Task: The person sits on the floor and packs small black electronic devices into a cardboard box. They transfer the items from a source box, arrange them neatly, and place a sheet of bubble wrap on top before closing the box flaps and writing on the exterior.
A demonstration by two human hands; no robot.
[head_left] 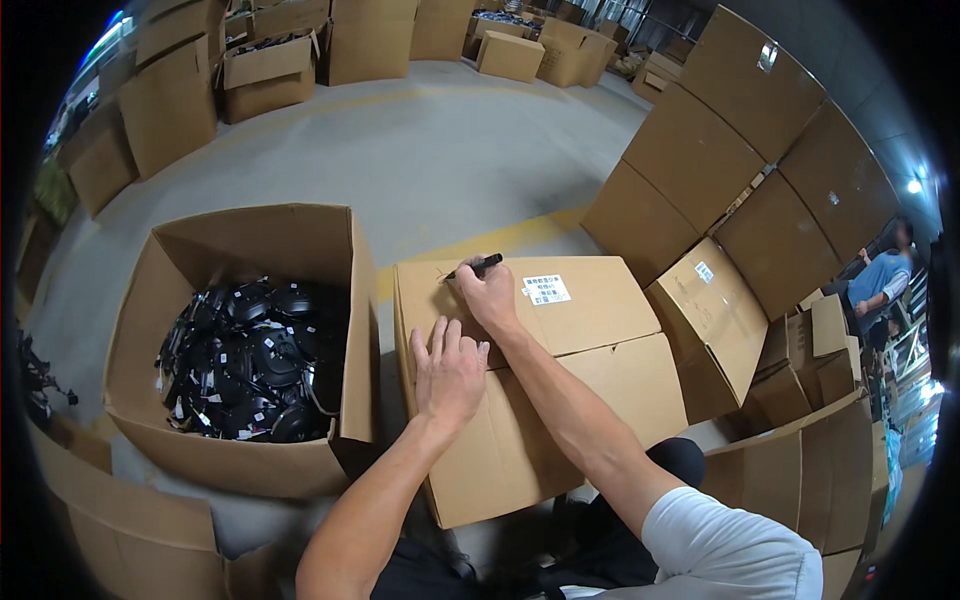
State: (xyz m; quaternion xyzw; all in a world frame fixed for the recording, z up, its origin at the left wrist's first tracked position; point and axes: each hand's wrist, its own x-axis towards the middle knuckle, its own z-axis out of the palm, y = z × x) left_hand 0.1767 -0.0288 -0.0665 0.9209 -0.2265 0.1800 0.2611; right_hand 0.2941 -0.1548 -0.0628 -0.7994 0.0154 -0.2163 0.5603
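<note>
A closed cardboard box (590,385) stands in front of me, its two top flaps meeting in a seam. My right hand (487,297) grips a black marker pen (480,268), the tip close to the far left part of the box top, where a few dark strokes (443,277) show. My left hand (450,370) lies on the box top just nearer to me, fingers stretched out and holding nothing. A white printed label (545,290) is stuck on the far flap, right of my right hand.
On the left, an open carton (225,470) holds many black plastic parts (265,355) with cables. Stacked cartons (700,150) rise at the right, with a tilted box (710,310) before them. A person (880,280) is at the far right. More cartons (270,75) line the back.
</note>
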